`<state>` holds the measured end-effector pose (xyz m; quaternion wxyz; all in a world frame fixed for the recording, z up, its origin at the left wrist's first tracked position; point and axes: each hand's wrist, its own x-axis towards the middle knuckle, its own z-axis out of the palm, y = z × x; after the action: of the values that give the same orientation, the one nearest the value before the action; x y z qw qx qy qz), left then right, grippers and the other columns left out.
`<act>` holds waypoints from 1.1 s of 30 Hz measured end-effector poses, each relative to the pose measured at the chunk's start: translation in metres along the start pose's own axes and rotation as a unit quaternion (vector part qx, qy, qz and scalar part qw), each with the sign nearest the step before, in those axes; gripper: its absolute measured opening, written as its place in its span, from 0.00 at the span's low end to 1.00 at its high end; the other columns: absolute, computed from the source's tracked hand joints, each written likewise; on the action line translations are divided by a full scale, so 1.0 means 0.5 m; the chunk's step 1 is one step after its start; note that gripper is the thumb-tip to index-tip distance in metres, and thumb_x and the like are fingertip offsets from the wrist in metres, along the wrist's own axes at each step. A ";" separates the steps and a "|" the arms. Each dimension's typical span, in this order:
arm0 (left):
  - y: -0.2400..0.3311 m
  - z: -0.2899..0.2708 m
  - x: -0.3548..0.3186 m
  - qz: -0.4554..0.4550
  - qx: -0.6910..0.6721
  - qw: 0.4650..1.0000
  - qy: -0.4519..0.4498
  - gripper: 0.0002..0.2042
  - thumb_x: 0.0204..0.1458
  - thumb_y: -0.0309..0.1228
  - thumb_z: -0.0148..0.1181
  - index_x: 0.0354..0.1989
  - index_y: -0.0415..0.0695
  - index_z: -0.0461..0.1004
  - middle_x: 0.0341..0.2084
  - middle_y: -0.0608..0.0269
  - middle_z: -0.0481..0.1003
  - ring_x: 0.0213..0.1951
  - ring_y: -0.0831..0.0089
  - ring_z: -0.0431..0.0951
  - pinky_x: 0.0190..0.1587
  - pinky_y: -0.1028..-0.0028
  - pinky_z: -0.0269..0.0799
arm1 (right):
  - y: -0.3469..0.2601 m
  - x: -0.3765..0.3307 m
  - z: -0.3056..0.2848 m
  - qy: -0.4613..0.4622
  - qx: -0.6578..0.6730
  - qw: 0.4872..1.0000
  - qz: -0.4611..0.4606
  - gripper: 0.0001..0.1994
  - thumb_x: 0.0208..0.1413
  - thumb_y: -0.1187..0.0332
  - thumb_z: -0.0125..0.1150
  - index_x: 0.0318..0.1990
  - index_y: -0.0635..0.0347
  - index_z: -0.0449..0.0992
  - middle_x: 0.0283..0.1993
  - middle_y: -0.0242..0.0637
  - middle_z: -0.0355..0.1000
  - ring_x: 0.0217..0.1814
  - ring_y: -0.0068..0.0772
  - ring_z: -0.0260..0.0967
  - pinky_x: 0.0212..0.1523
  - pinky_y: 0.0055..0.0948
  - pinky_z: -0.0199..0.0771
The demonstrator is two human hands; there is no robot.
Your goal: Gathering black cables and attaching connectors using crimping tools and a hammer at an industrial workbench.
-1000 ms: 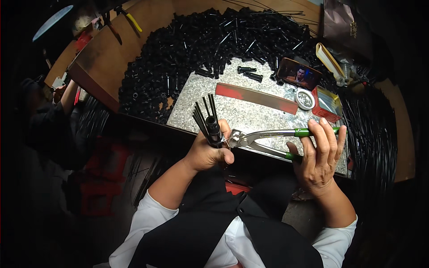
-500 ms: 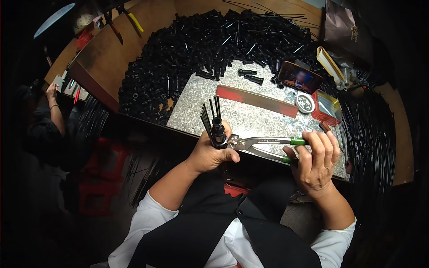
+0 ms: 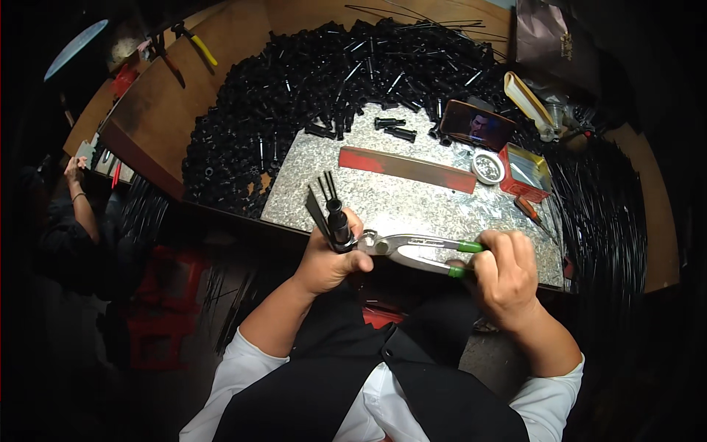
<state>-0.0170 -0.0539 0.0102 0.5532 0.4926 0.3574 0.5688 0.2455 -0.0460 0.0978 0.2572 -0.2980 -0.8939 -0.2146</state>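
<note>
My left hand [image 3: 324,267] is closed around a black tubular part [image 3: 339,221], held upright above the near edge of the work board. Several thin black rods [image 3: 315,206] stick up beside the part from the same grip. In my right hand [image 3: 507,274], fingers curled over the green grips, is a pair of steel pincers [image 3: 420,246]. The pincers' jaws touch or nearly touch the base of the black part, by my left thumb. What lies between the jaws is too small to make out. Their handles stand slightly apart.
A heap of black tubular parts [image 3: 309,81] covers the back of the speckled board [image 3: 294,191]. Around it lie a red bar [image 3: 405,171], phone [image 3: 477,125], white dish [image 3: 487,168], red tin [image 3: 524,175], orange-handled tool [image 3: 527,209] and black rods [image 3: 607,214]. At left a co-worker's hand [image 3: 75,171] shows.
The pincers' handles have come closer together as my right fingers curled in around them. The whole view has shifted slightly; my left hand keeps its hold.
</note>
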 end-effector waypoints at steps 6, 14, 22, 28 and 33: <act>0.015 0.006 -0.011 0.002 -0.086 0.995 -0.039 0.28 0.25 0.39 0.80 0.29 0.45 0.64 0.25 0.74 0.64 0.25 0.86 0.64 0.27 0.83 0.59 | -0.006 -0.032 -0.016 -0.184 0.344 0.909 0.151 0.16 0.37 0.70 0.72 0.24 0.62 0.65 0.27 0.40 0.66 0.26 0.41 0.64 0.27 0.32 0.64; 0.028 0.013 -0.009 0.033 0.053 0.989 -0.136 0.35 0.26 0.56 0.71 0.37 0.37 0.75 0.32 0.61 0.76 0.29 0.78 0.72 0.31 0.79 0.66 | -0.016 -0.051 -0.014 -0.483 0.735 0.331 0.343 0.17 0.46 0.78 0.66 0.40 0.63 0.63 0.25 0.33 0.68 0.22 0.24 0.71 0.22 0.22 0.72; 0.022 -0.012 0.004 0.048 0.011 0.998 -0.050 0.22 0.34 0.36 0.75 0.38 0.39 0.76 0.31 0.68 0.73 0.31 0.81 0.68 0.35 0.79 0.62 | -0.024 -0.032 -0.020 -0.145 0.298 0.937 0.108 0.21 0.48 0.70 0.66 0.45 0.68 0.62 0.41 0.52 0.66 0.36 0.47 0.68 0.36 0.35 0.69; 0.042 -0.019 0.013 0.002 -0.059 0.985 -0.163 0.24 0.31 0.34 0.77 0.39 0.37 0.76 0.30 0.65 0.76 0.32 0.78 0.72 0.37 0.78 0.66 | -0.008 -0.031 -0.023 -0.419 0.719 0.419 0.363 0.09 0.59 0.68 0.56 0.39 0.65 0.66 0.27 0.34 0.73 0.25 0.21 0.72 0.27 0.22 0.71; 0.058 -0.006 0.016 0.006 0.035 0.991 -0.129 0.32 0.25 0.50 0.75 0.37 0.38 0.77 0.30 0.63 0.75 0.31 0.78 0.72 0.32 0.78 0.64 | -0.015 -0.010 -0.027 -0.496 0.596 0.564 0.284 0.16 0.52 0.67 0.65 0.41 0.65 0.66 0.31 0.40 0.72 0.26 0.28 0.72 0.27 0.26 0.71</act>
<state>-0.0273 -0.0494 0.0382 0.5739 0.5829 0.2994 0.4911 0.2484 -0.0609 0.1037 -0.0601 -0.3754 -0.6751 0.6322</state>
